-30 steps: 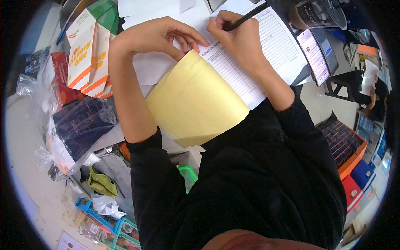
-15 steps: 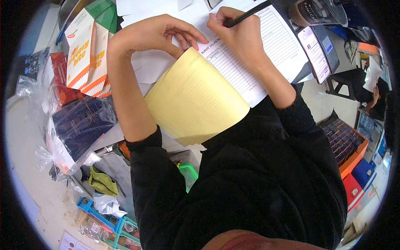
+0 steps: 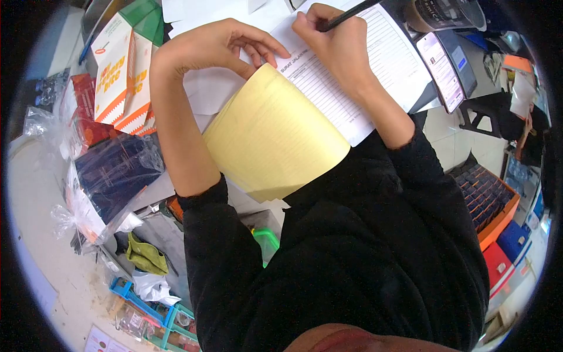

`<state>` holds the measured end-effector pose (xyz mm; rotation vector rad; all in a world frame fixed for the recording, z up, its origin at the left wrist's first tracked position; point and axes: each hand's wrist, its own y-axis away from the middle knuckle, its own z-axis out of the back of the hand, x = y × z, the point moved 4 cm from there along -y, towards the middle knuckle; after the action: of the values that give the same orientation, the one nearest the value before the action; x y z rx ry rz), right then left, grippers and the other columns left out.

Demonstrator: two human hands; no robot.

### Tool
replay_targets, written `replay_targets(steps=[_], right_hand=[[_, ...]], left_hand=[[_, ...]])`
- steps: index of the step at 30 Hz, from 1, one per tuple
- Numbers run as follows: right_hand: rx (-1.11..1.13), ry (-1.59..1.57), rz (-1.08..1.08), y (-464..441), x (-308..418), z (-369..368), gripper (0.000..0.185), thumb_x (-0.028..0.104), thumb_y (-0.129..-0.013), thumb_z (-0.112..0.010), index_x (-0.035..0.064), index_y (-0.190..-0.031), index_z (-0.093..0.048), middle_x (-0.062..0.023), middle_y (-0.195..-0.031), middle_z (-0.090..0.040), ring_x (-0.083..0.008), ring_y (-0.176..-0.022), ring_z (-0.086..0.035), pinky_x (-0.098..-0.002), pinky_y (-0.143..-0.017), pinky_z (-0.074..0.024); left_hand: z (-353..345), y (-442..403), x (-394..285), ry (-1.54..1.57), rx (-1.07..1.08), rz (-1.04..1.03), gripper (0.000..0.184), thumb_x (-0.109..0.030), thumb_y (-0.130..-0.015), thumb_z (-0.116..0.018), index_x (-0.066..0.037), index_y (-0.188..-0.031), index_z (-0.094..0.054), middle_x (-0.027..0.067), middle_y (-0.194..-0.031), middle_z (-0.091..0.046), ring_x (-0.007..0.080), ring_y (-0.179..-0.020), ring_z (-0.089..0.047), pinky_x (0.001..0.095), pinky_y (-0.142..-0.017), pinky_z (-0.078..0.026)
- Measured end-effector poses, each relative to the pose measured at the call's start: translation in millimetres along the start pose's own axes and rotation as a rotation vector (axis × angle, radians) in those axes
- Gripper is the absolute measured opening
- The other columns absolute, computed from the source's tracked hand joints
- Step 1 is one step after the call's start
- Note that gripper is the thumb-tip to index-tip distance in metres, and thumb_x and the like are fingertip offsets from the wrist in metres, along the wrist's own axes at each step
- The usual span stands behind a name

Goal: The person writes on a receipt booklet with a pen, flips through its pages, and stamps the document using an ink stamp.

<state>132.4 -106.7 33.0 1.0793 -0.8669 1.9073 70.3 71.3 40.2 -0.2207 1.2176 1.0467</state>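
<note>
My right hand [image 3: 337, 50] grips a black pen [image 3: 352, 15] with its fingers pinched together, over the upper part of a white printed form [image 3: 334, 94] headed "SURAT JALAN". The pen tip is hidden behind the fingers. A curled yellow sheet [image 3: 275, 138] with faint lines rises from the same form pad and hangs towards my lap. My left hand [image 3: 249, 47] is bent round the pad's left edge, its fingers curved over the paper and its thumb against the yellow sheet's top corner.
Right of the form lie a phone [image 3: 440, 70] with a lit screen and a cup [image 3: 446, 14]. Orange-and-white boxes [image 3: 114, 76] and a plastic-wrapped dark pack [image 3: 117, 170] stand left. An orange box [image 3: 487, 199] holds dark items. Another person's hand [image 3: 526, 132] shows far right.
My right hand and the pen have shifted very slightly upwards. The left hand keeps its hold, and the papers lie almost as before; the whole view has moved a little.
</note>
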Motion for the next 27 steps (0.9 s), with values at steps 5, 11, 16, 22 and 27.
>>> replay_targets(steps=[5, 11, 16, 22, 27], right_hand=[[-0.033, 0.092, 0.177, -15, -23, 9, 0.028, 0.02, -0.087, -0.071, -0.0008, -0.069, -0.063, -0.0077, -0.054, -0.058, -0.0104, -0.048, -0.051, -0.0287, -0.049, -0.0436], [-0.054, 0.089, 0.181, -11, -18, 2, 0.028, 0.018, -0.087, -0.071, -0.001, -0.069, -0.063, -0.0073, -0.055, -0.058, -0.0107, -0.047, -0.049, -0.0283, -0.048, -0.0429], [-0.047, 0.123, 0.229, -8, -16, 1, 0.027, 0.018, -0.087, -0.072, -0.0012, -0.07, -0.064, -0.0084, -0.055, -0.059, -0.0116, -0.046, -0.05, -0.0279, -0.048, -0.0429], [-0.072, 0.12, 0.184, -9, -22, 2, 0.028, 0.019, -0.088, -0.072, 0.0001, -0.069, -0.063, -0.0046, -0.057, -0.058, -0.0088, -0.05, -0.048, -0.0266, -0.049, -0.042], [0.029, 0.142, 0.161, -7, -18, 2, 0.03, 0.023, -0.091, -0.071, 0.0019, -0.071, -0.061, 0.0025, -0.06, -0.054, -0.0046, -0.058, -0.045, -0.0227, -0.054, -0.04]], left_hand=[[1, 2, -2, 0.054, -0.021, 0.036, 0.05, -0.006, -0.075, -0.079, -0.014, -0.124, -0.071, -0.0011, -0.107, -0.072, 0.0061, -0.09, -0.063, 0.0204, -0.073, -0.041], [2, 1, -1, 0.059, -0.02, 0.023, 0.051, -0.007, -0.074, -0.079, -0.013, -0.124, -0.071, -0.0012, -0.106, -0.073, 0.006, -0.09, -0.063, 0.0204, -0.074, -0.041], [1, 0, 0, 0.058, -0.015, 0.024, 0.05, -0.007, -0.075, -0.079, -0.014, -0.123, -0.071, -0.0006, -0.107, -0.073, 0.0059, -0.09, -0.063, 0.0205, -0.074, -0.041], [1, 1, 0, 0.029, -0.007, 0.03, 0.053, -0.008, -0.076, -0.078, -0.013, -0.127, -0.069, -0.0014, -0.109, -0.072, 0.0059, -0.094, -0.062, 0.0216, -0.072, -0.039], [0, 1, 0, 0.022, -0.037, 0.034, 0.051, -0.009, -0.074, -0.081, -0.014, -0.124, -0.071, 0.0, -0.106, -0.073, 0.0064, -0.089, -0.063, 0.02, -0.073, -0.042]])
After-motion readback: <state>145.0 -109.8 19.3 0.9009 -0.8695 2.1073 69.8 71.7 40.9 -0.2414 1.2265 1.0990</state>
